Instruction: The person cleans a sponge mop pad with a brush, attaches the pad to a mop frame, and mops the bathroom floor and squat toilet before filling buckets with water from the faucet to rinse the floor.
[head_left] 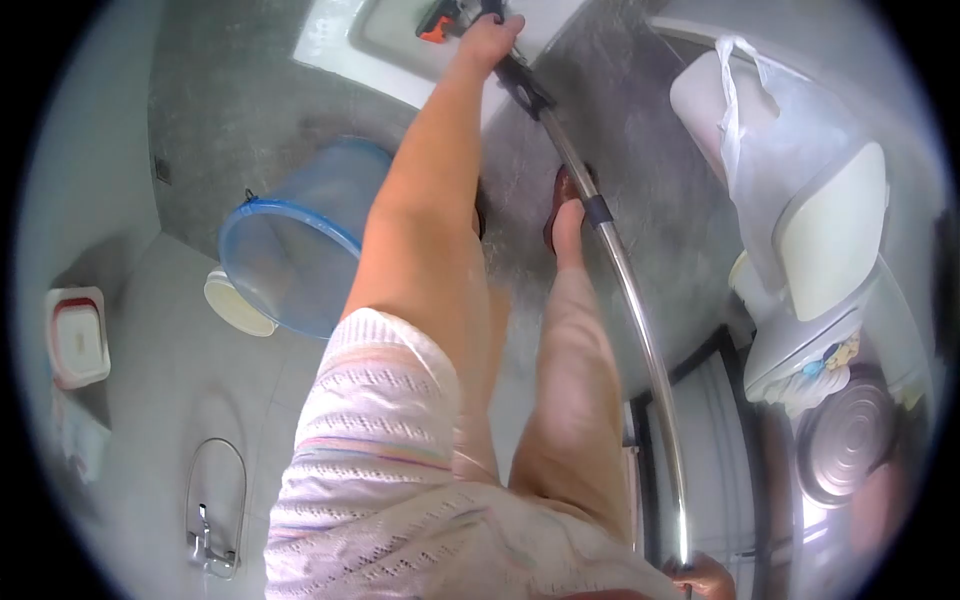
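A long mop (640, 320) with a shiny metal pole runs from the lower right up to the top middle. Its black fittings and the black-and-orange part of its end lie over a white basin (385, 70) set at floor level; what exactly this end is, I cannot tell. My left hand (488, 42), arm stretched forward, is wrapped round the black upper section. At the bottom edge, my right hand (705, 578) grips the other end of the pole, partly cut off by the frame.
A blue translucent bucket (300, 235) lies tipped at left, by a white tub (240, 302). A plastic bag (790, 130) hangs at right near a white lid (835, 230). A tap (208, 548) with a hose is at lower left. My feet stand on grey floor.
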